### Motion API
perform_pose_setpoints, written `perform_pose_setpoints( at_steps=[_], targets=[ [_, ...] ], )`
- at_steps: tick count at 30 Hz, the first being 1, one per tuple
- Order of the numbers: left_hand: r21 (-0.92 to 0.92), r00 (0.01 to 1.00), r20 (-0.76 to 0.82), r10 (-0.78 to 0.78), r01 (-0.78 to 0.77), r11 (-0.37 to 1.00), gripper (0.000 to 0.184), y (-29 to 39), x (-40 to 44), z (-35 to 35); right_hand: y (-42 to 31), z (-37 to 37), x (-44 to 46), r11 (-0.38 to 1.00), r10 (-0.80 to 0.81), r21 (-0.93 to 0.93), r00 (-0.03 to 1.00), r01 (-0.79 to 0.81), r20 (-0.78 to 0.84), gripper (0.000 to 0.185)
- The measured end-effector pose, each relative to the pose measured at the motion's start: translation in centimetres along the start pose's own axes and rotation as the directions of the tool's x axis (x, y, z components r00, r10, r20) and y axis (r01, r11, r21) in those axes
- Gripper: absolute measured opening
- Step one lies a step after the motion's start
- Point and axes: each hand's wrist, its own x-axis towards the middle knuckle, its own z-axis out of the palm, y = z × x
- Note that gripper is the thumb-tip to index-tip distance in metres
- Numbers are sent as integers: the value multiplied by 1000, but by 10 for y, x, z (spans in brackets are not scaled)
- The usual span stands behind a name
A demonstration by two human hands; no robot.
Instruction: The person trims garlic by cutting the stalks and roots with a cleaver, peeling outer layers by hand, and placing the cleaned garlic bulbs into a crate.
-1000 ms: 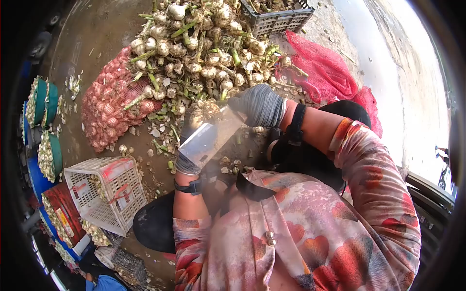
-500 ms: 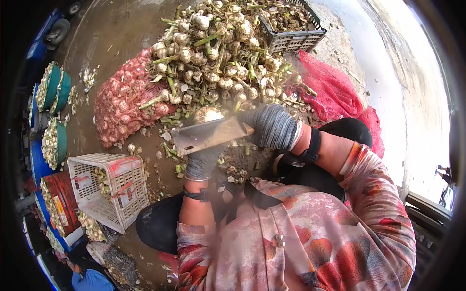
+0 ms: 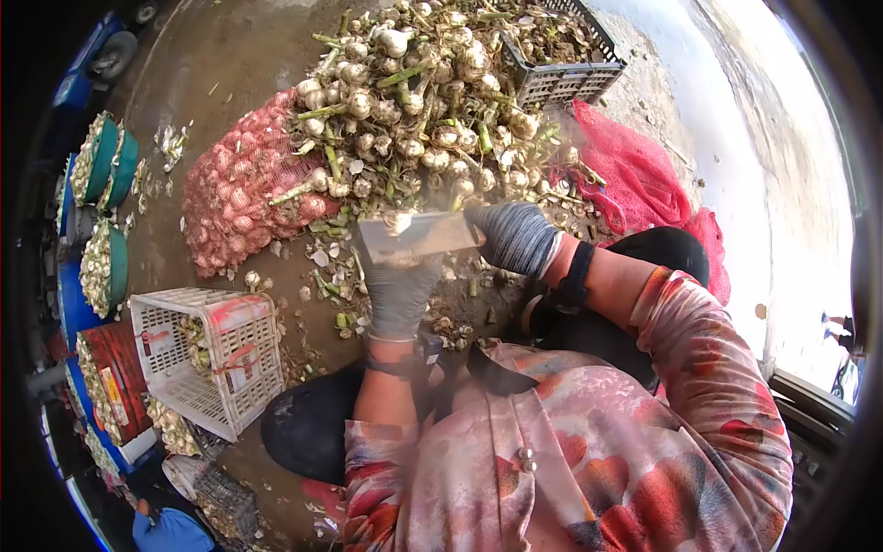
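My right hand [image 3: 521, 239], in a grey striped glove, is wrapped around the handle of a cleaver [image 3: 430, 236]. Its broad blade points left and lies across the upper part of my left hand [image 3: 401, 296], also gloved in grey. A garlic bulb [image 3: 397, 222] shows at the blade's upper edge, held in my left hand, though the blade hides most of those fingers. Just beyond both hands rises a large heap of garlic [image 3: 432, 120] with stalks and soil on it.
A red mesh sack of garlic [image 3: 241, 198] lies to the left of the heap. A black crate [image 3: 575, 81] stands behind it, and red netting [image 3: 635, 170] is at the right. A white plastic crate [image 3: 248, 363] lies tipped at the left, near green tubs [image 3: 118, 262] of garlic.
The cleaver has turned from a slant to nearly level. My left hand has come up and shows more below the blade; my right hand has shifted slightly.
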Motion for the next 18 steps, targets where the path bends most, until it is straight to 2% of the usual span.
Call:
perform_pose_setpoints(
  at_steps=[1, 2, 3, 5, 6, 7, 9, 10, 11, 12, 13, 14, 15, 16, 17, 18],
  targets=[
    [-130, 990, -79, -121, 110, 985, 69, 9, 0, -2, 19, 9, 11, 991, 128, 28, 992, -127, -21, 23],
    [-152, 992, 4, -126, 125, 980, 67, 9, -1, -8, 50, 3, 18, 985, 130, -134, 977, -108, 168, 24],
    [-139, 993, 15, -115, 116, 984, 67, 15, 2, -21, 76, 14, 22, 977, 209, -82, 968, -199, 137, 28],
    [-417, 953, -110, -281, 212, 884, 66, 34, 13, -33, 34, -10, 15, 972, 234, 13, 969, -234, -80, 32],
    [-489, 935, -65, -349, 275, 828, 68, 20, 13, -31, 19, -11, 18, 977, 214, 39, 970, -211, -113, 32],
    [-491, 935, -68, -347, 271, 828, 68, 5, 12, -22, 7, -12, 14, 996, 62, 76, 989, -52, -136, 28],
    [-315, 963, -132, -236, 185, 931, 66, -17, 4, -11, -27, -31, -4, 981, -173, 65, 975, 184, -140, 24],
    [-378, 974, 54, -219, 223, 899, 62, -13, 7, -15, -37, -31, -10, 971, -217, 83, 972, 225, -95, 24],
    [-196, 990, 23, -141, 143, 970, 61, -28, -2, -13, -46, -32, -14, 958, -266, 100, 963, 270, -50, 23],
    [-3, 998, -9, -63, 63, 998, 60, -38, -7, -13, -56, -36, -16, 966, -239, 95, 971, 239, -10, 23],
    [-199, 978, -105, -181, 157, 967, 61, -53, -7, -20, -54, -35, -11, 965, -244, 92, 970, 245, -18, 23],
    [-419, 933, -202, -297, 192, 888, 61, -63, -4, -28, -49, -31, -4, 988, -152, 18, 987, 151, 48, 23],
    [-607, 867, -291, -404, 159, 779, 62, -72, -1, -37, -42, -25, 2, 996, -53, -61, 993, 60, 107, 24],
    [-562, 828, -387, -405, 137, 816, 61, -57, 6, -73, -27, -17, 8, 999, -13, -45, 999, 15, 34, 26],
    [-713, 740, -434, -513, 66, 698, 60, -80, 6, -113, -27, -29, 9, 996, 91, -2, 995, -91, 49, 29],
    [-817, 637, -471, -610, -56, 573, 62, -104, 6, -151, -23, -32, 8, 991, 129, 39, 991, -131, 46, 30]
  ],
)
